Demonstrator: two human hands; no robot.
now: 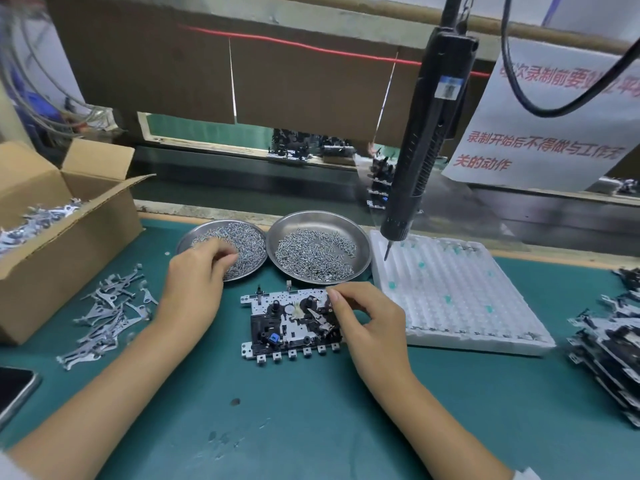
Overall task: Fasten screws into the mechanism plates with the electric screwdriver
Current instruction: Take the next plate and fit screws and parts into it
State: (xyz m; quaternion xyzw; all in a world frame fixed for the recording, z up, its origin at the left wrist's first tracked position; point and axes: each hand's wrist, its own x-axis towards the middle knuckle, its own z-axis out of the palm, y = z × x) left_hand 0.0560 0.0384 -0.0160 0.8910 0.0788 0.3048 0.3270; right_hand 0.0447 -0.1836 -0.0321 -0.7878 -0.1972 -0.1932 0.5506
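My left hand [194,282] fingers pinch among screws [239,244]; right hand [367,323] fingers curl over the plate [291,323]; I'd lift just one

A green mat [311,427] covers the workbench. Along its far edge runs a dark conveyor belt [242,188], with brown cardboard panels [294,84] hanging above it and a white paper notice [540,133] at the far right corner
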